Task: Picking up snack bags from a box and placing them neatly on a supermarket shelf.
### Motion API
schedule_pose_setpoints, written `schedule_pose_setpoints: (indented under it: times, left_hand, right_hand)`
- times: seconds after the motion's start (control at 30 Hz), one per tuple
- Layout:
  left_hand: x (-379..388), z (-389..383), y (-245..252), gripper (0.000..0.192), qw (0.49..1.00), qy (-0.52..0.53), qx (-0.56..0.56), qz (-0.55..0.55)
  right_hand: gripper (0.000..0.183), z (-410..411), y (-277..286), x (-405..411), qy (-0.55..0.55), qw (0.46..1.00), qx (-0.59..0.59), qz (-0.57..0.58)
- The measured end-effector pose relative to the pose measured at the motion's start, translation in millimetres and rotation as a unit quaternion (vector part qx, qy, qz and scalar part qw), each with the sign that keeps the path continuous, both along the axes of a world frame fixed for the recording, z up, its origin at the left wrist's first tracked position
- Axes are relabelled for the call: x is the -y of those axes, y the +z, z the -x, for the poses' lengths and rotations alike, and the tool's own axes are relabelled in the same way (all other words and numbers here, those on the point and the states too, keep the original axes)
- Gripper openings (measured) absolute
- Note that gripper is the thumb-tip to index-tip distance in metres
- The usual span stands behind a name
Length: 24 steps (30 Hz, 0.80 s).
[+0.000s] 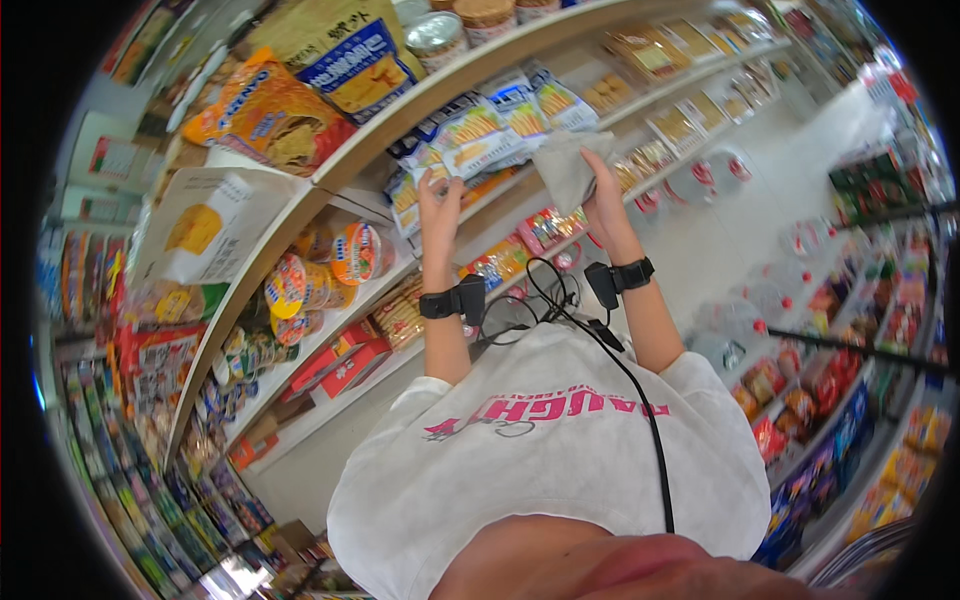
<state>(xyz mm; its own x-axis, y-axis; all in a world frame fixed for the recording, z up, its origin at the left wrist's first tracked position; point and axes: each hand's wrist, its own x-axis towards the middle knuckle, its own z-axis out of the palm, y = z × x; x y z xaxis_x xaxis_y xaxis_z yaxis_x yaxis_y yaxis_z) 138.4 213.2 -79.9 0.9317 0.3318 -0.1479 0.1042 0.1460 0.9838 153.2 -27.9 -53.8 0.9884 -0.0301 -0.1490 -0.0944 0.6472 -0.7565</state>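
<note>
My right hand (606,199) grips a folded grey cloth (564,166), its thumb lying over the cloth's edge. Beside it on the shelf lie several white and blue snack bags (474,133) printed with pale stick-shaped food. My left hand (441,201) is at the lower left of these bags, fingers bent, close against a smaller-looking bag (405,201) in the same row. Whether the fingers pinch that bag or only touch it is not plain. Each wrist wears a black strap with a small device, and black cables hang between them.
Above the bags runs a shelf edge (457,71) with an orange chip bag (270,120) and lidded tubs (435,41). Instant noodle cups (358,253) stand at the left, red boxes (352,367) lower down. Large clear bottles (701,178) stand on the floor at right, near another stocked shelf (840,375).
</note>
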Motion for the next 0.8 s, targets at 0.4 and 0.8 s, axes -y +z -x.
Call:
schedule_pose_setpoints:
  times: [0.4,0.8]
  left_hand:
    - [118,60,29,0.036,0.826,-0.56,-0.068,0.026]
    - [280,159,26,0.033,0.643,-0.762,-0.006,-0.072]
  right_hand:
    - [0.043,166,11,47,-0.114,0.965,-0.036,0.233]
    - [0.054,329,-11,133,-0.312,0.904,-0.241,0.164]
